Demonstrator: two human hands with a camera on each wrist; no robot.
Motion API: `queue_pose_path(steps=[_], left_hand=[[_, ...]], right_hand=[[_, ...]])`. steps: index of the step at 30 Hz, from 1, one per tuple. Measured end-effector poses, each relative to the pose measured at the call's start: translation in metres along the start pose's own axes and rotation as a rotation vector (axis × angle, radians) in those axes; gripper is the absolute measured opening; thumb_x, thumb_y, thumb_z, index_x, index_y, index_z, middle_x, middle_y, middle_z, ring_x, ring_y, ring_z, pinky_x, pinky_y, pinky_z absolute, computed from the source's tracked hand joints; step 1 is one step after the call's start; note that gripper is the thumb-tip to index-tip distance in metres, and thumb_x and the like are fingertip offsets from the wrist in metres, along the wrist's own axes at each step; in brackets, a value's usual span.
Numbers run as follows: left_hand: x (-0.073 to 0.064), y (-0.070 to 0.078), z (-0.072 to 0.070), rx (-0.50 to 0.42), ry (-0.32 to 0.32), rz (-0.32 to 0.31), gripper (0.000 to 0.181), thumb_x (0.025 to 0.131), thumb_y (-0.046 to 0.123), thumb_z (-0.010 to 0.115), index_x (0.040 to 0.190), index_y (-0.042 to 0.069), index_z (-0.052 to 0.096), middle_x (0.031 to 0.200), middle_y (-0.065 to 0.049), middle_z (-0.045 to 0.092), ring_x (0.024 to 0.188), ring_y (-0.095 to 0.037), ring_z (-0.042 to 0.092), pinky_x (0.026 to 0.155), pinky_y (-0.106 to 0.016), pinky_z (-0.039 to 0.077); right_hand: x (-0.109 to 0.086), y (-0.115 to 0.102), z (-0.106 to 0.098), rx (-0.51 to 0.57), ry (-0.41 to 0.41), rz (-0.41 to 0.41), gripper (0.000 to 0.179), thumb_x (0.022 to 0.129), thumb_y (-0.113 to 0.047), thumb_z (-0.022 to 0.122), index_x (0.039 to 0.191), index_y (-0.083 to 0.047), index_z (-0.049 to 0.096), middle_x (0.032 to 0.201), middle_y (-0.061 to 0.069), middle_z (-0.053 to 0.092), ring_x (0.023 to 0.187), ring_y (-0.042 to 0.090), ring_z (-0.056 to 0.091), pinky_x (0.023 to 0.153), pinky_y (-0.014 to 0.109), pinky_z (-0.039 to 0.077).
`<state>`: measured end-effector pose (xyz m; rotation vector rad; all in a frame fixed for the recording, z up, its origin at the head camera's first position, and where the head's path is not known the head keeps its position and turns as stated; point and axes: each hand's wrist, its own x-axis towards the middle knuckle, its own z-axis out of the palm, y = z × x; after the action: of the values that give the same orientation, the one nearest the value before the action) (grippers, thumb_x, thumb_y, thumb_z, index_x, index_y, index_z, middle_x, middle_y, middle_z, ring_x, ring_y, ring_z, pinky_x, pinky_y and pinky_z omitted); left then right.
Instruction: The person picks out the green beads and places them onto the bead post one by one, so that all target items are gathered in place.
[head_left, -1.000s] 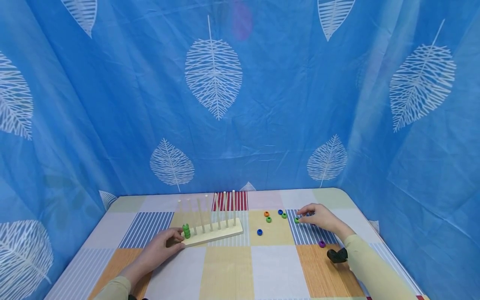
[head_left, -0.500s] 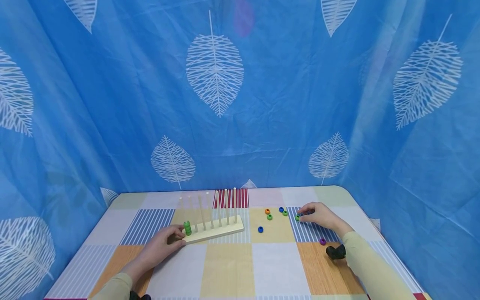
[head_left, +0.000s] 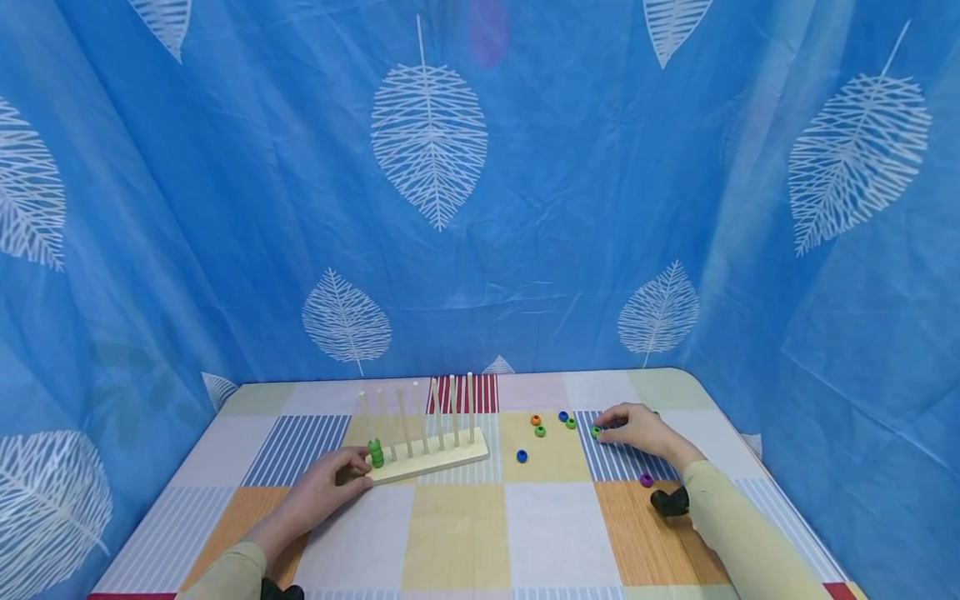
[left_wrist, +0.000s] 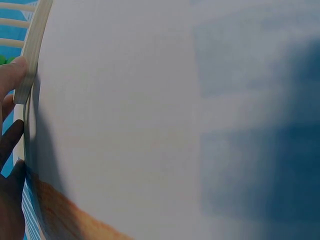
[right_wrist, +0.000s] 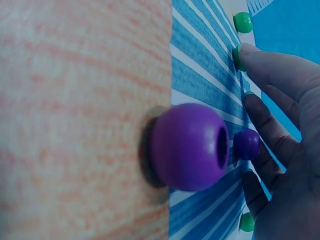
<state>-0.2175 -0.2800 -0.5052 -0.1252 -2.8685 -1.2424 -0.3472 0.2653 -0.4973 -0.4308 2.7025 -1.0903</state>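
Note:
My left hand (head_left: 326,489) holds the left end of a pale wooden peg board (head_left: 431,461), its thumb on the front edge. Upright pegs stand along the board, and green beads (head_left: 376,454) are stacked on the leftmost one, next to my fingertips. In the left wrist view, the thumb lies against the board's edge (left_wrist: 35,50). On the right of the table, my right hand (head_left: 637,429) pinches a green bead (head_left: 596,432) at its fingertips, low over the blue-striped patch. The right wrist view shows the thumb on that bead (right_wrist: 237,59); the index fingertip is partly hidden.
Left of my right hand lie loose beads: orange (head_left: 536,420), blue (head_left: 563,416), green (head_left: 571,423), another green (head_left: 540,431) and another blue (head_left: 522,456). A purple bead (head_left: 647,480) lies near my right wrist. Another purple bead (right_wrist: 246,144) is beneath my right fingers.
The head view has tilted slightly, shifting the table upward in the picture. My right fingertips have settled around the green bead. My left hand stays at the peg board's end.

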Motion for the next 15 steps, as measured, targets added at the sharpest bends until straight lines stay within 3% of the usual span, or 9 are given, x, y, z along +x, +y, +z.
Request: queue_pose_path(steps=[15], left_hand=[[0.0002, 0.0018, 0.0007, -0.001, 0.001, -0.021, 0.014, 0.09, 0.021, 0.08, 0.097, 0.022, 0.068, 0.138, -0.011, 0.062, 0.133, -0.04, 0.052, 0.112, -0.062, 0.037]], right_hand=[[0.0006, 0.0013, 0.0012, 0.001, 0.004, 0.009, 0.026, 0.09, -0.027, 0.08, 0.112, -0.013, 0.077, 0.118, 0.007, 0.068, 0.11, 0.029, 0.058, 0.101, 0.056, 0.047]])
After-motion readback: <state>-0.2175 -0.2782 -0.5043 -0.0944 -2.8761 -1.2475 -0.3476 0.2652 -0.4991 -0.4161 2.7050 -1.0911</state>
